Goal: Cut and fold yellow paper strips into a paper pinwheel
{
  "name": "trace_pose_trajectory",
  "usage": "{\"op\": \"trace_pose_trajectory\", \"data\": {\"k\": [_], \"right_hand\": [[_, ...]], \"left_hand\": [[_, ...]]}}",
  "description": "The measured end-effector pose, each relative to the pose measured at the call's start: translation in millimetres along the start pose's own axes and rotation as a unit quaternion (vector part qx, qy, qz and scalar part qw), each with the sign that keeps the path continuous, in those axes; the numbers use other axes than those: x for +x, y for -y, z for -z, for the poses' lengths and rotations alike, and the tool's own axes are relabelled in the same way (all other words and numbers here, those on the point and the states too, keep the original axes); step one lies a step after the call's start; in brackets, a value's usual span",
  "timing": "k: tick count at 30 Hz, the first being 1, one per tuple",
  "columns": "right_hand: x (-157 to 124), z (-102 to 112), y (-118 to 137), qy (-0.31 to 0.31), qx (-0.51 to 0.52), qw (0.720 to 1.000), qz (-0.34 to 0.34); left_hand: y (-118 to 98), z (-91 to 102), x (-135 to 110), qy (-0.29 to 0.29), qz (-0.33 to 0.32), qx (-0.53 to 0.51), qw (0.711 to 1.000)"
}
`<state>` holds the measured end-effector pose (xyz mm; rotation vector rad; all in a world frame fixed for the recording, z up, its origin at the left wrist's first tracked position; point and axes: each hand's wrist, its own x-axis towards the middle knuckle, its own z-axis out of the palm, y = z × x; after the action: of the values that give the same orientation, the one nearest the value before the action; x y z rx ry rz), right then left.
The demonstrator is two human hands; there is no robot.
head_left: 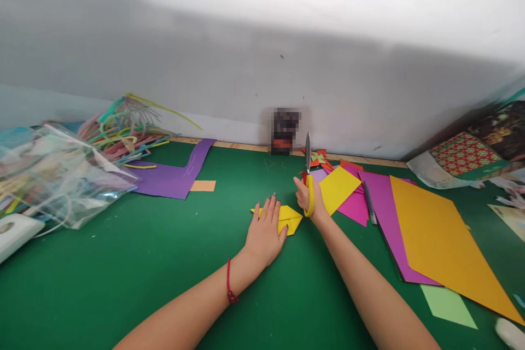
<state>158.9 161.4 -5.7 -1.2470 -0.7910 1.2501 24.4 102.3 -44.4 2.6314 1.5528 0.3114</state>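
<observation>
Pinning the fold (291, 218), the left hand (264, 233) lies flat, open. At two o'clock, the right hand (308, 200) clamps scissors (307, 159).

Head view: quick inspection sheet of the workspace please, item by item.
Surface: green table, sheets spread over its right side.
Job's things: folded yellow paper; scissors, yellow handle, blades pointing away from the person.
Clutter: orange sheet over purple sheets, pen on them; purple offcut, clear bag and coloured strips at left.
Grips: left hand open, flat on the folded yellow paper; right hand closed on the scissors.
Cables: nothing seen.
Surroundings: white wall behind; patterned paper far right.
</observation>
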Motion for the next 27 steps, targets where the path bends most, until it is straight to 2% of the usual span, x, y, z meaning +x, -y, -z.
{"op": "trace_pose_trajectory", "data": {"k": [3,6,10,13,16,23,27], "right_hand": [[-7,-2,16,0.035,0.028,0.998,-0.036],[-12,-11,27,0.072,0.052,0.995,-0.033],[-13,-24,20,0.112,0.045,0.992,-0.020],[-11,-30,-1,0.057,0.031,0.998,-0.027],[-10,-31,-15,0.050,0.023,0.998,-0.031],[-9,-30,-14,0.052,0.033,0.997,-0.038],[-5,-18,-9,0.074,0.067,0.994,-0.041]], "left_hand": [[-1,1.7,0,-0.002,0.003,0.003,1.000],[-1,3.7,0,0.001,0.003,0.006,1.000],[-2,5.0,0,0.018,0.007,0.000,1.000],[-2,5.0,1,0.021,0.005,-0.004,1.000],[-2,5.6,1,0.022,0.001,-0.007,1.000],[-2,8.2,2,0.036,0.006,-0.004,0.999],[-2,8.3,1,0.034,0.003,0.014,0.999]]}}
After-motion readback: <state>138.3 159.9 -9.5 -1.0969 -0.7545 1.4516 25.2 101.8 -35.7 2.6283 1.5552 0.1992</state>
